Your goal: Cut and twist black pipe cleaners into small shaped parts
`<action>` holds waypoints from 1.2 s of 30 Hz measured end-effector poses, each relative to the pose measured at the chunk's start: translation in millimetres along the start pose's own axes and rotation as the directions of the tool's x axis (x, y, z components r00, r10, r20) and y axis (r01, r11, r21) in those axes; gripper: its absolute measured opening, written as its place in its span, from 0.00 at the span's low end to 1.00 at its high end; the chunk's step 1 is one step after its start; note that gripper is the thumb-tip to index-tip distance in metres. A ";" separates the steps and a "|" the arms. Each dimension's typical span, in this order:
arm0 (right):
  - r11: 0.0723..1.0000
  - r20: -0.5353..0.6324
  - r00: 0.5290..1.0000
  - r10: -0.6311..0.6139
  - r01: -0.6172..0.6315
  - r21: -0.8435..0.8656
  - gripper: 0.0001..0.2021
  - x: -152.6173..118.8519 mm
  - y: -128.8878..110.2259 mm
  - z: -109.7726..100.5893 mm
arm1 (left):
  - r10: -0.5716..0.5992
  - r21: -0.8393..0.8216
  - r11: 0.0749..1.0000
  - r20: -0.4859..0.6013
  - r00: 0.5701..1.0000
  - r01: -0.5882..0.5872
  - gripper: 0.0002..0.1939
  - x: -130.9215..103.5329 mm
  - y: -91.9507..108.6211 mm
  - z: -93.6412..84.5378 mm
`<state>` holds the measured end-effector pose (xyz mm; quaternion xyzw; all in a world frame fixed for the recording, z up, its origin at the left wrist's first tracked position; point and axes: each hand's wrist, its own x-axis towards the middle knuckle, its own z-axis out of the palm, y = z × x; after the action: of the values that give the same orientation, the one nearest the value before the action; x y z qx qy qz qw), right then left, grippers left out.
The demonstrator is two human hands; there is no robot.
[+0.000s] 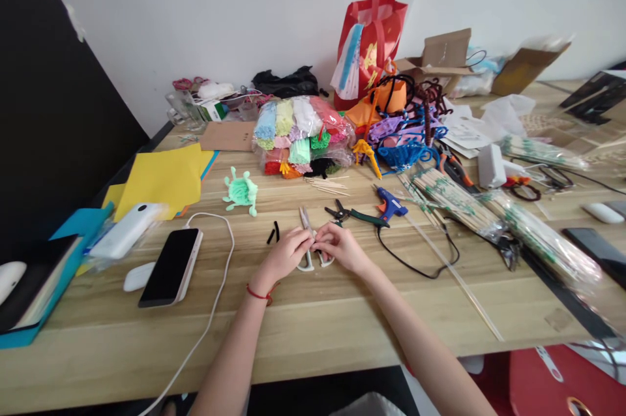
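Observation:
Both hands meet over the middle of the table, fingertips pinched together. My left hand (289,252) and my right hand (340,248) grip something too small to make out between them. Under the hands lie white-handled scissors (306,264), blades pointing away and handles partly covered. Two short black pieces (274,232) rest left of the scissors. A mint-green fuzzy piece with curled arms (241,192) sits further back on the left. Dark green-handled pliers (362,215) and a blue glue gun (391,203) lie to the right of the hands.
At the left are a black phone (171,266) with a white cable and yellow sheets (159,181). Behind stand bagged colourful bundles (299,132) and a red bag (386,31). Packs of wooden sticks (457,201) lie at the right, beyond a clear glue stick (460,282).

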<state>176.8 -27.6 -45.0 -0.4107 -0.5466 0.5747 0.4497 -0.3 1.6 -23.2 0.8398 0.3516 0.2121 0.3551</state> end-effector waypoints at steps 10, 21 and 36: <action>0.999 0.046 0.998 0.038 -0.039 0.020 0.18 2.2 -2.8 -2.2 | 0.014 -0.011 1.000 -0.104 0.994 -0.015 0.14 1.6 3.6 1.7; 0.998 0.092 0.994 0.057 -0.055 -0.027 0.18 3.4 -3.1 -4.0 | -0.096 -0.218 0.974 -0.164 0.982 0.059 0.16 4.8 4.6 12.1; 1.000 0.009 1.000 -0.006 0.006 0.022 0.16 2.7 -0.2 3.1 | -0.156 -0.470 0.874 -0.031 0.987 0.123 0.16 2.2 6.5 16.1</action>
<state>173.1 -25.9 -44.6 -0.4017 -0.5433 0.5812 0.4535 13.8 -7.2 -28.6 0.6947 0.3618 0.2927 0.5485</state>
